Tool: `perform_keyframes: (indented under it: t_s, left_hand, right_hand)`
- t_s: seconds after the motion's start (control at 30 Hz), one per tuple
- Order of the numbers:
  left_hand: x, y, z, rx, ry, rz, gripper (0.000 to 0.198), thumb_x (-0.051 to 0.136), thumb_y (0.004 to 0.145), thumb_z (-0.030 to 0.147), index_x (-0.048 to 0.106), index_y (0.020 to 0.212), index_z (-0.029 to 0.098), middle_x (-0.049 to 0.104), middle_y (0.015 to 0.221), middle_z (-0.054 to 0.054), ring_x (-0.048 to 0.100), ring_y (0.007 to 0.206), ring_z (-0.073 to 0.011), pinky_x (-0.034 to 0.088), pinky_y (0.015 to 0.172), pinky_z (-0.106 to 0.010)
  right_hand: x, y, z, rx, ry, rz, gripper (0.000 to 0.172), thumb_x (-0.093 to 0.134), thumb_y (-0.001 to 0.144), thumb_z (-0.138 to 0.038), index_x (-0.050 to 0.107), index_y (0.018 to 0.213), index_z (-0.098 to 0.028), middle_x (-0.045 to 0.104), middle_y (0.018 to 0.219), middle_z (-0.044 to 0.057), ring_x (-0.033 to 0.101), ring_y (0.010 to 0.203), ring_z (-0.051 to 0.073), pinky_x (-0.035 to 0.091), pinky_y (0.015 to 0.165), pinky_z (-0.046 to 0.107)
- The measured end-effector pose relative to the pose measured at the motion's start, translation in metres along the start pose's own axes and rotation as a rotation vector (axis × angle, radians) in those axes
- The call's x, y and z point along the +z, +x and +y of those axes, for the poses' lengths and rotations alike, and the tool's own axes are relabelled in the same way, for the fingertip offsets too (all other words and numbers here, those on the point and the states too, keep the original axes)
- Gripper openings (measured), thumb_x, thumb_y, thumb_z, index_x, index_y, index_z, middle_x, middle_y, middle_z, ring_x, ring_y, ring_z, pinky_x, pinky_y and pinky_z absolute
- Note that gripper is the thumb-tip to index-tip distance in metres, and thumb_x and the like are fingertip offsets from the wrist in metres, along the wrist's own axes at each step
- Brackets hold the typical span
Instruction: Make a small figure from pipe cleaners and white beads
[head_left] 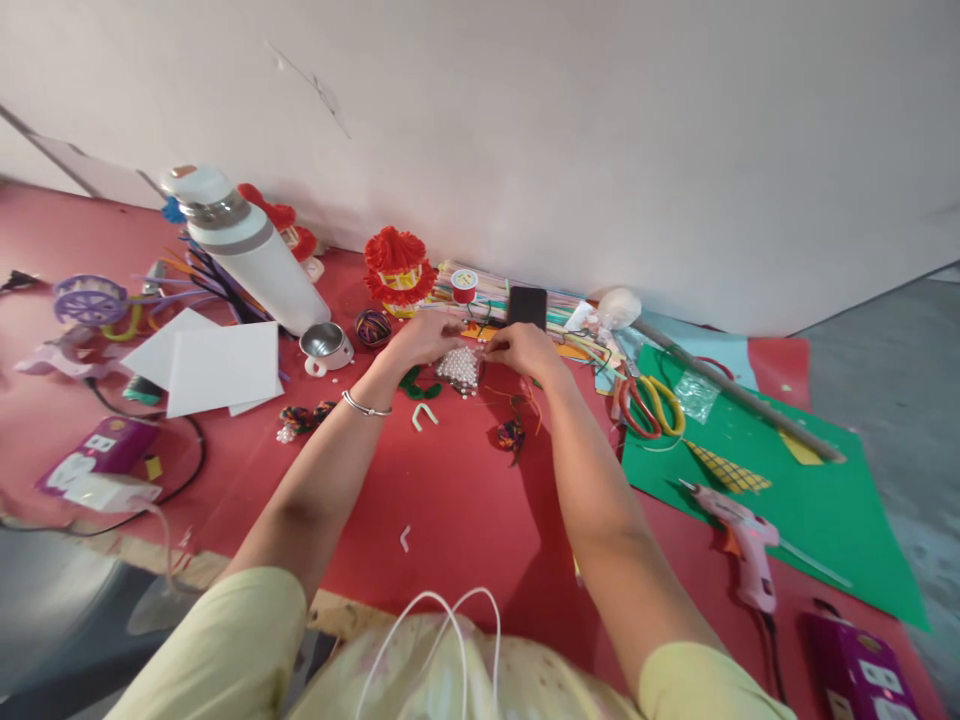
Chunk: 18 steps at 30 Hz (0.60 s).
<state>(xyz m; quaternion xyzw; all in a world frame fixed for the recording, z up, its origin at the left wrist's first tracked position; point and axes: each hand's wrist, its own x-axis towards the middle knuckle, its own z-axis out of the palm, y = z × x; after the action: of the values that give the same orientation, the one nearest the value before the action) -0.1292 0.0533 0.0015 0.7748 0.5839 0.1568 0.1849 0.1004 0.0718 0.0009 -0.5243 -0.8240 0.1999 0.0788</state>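
A pile of white pearl beads [457, 368], seemingly in a clear plastic bag, lies on the red table between my hands. My left hand [426, 338] is at the upper left of the beads, its fingers bent inward and closed. On their right side, my right hand [523, 348] has thumb and fingers pinched together by the pile's edge. What either hand's fingertips hold is too small to make out. Green pipe cleaner pieces [417, 385] lie under my left wrist. A multicoloured yarn tassel [511, 435] rests below my right hand.
Behind my hands are a red-trimmed craft house [397, 270], a thread spool [464, 286] and a phone [528, 307]. A white bottle [251, 250], steel cup [327, 347] and white cards [223, 368] stand left. Scissors [651, 407] and a pink glue gun [739, 535] lie right.
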Motion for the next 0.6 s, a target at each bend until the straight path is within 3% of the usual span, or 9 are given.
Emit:
perform_keyframes:
  t_s: [0.1,0.23,0.4,0.5,0.6]
  left_hand:
    - [-0.008,-0.002,-0.007,-0.171,0.185,0.061,0.034,0.053,0.092,0.02,0.078,0.115,0.018,0.077,0.115,-0.012,0.069,0.112,-0.0263,0.052,0.099,-0.033]
    - [-0.012,-0.004,-0.012,-0.324,0.413,-0.026,0.041,0.047,0.088,0.009,0.075,0.118,0.004,0.074,0.118,-0.026,0.069,0.115,-0.0324,0.053,0.098,-0.037]
    - [-0.007,-0.007,-0.006,-0.321,0.424,-0.116,0.039,0.047,0.091,0.014,0.076,0.116,0.006,0.075,0.114,-0.025,0.071,0.114,-0.033,0.056,0.093,-0.037]
    - [-0.006,-0.007,-0.005,-0.295,0.396,-0.075,0.037,0.049,0.09,0.015,0.077,0.113,0.008,0.075,0.117,-0.024,0.071,0.112,-0.0338,0.056,0.092,-0.039]
    - [-0.005,-0.008,-0.008,-0.228,0.278,-0.046,0.024,0.059,0.082,0.015,0.08,0.094,0.014,0.078,0.099,-0.018,0.072,0.1,-0.0304,0.055,0.086,-0.036]
  right_hand:
    - [0.005,0.005,0.0,-0.027,-0.016,0.151,0.025,0.063,0.095,-0.027,0.083,0.11,-0.026,0.081,0.111,0.006,0.07,0.106,0.027,0.049,0.09,0.033]
    - [0.025,0.025,-0.009,-0.195,-0.113,0.207,0.039,0.046,0.103,-0.02,0.076,0.128,-0.023,0.075,0.125,0.009,0.06,0.117,0.027,0.045,0.104,0.036]
    - [0.04,0.043,-0.022,-0.15,-0.274,0.182,0.043,0.04,0.106,-0.024,0.078,0.126,-0.021,0.072,0.118,0.016,0.056,0.12,0.031,0.047,0.098,0.038]
    - [0.032,0.041,-0.021,-0.139,-0.237,0.118,0.038,0.046,0.104,-0.024,0.079,0.123,-0.023,0.074,0.119,0.016,0.061,0.118,0.031,0.047,0.097,0.036]
    - [0.019,0.033,-0.017,-0.155,-0.091,-0.011,0.031,0.054,0.102,-0.027,0.081,0.117,-0.027,0.078,0.117,0.009,0.068,0.113,0.026,0.047,0.092,0.03]
